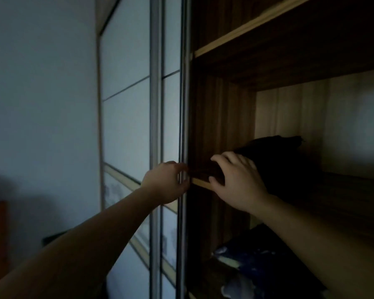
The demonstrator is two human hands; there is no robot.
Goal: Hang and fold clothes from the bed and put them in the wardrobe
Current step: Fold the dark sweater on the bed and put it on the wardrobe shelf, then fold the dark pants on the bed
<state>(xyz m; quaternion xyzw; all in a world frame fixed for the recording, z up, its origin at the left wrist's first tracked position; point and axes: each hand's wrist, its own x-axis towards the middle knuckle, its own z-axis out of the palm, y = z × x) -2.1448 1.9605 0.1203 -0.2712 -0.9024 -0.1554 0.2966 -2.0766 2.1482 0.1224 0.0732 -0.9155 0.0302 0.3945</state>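
Your dark folded garment [274, 160] sits in a lumpy heap on the wardrobe's middle shelf [200, 182], near that shelf's left end, just behind its front edge.

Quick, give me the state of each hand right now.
Left hand: gripping the grey metal edge of the sliding wardrobe door.
Right hand: open, fingers spread, resting on the dark folded garment.

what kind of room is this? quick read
Probably a bedroom, dimly lit, at an open wardrobe: sliding door with frosted panels, wooden shelves, a dark folded garment on one shelf and blue patterned fabric on the shelf below.
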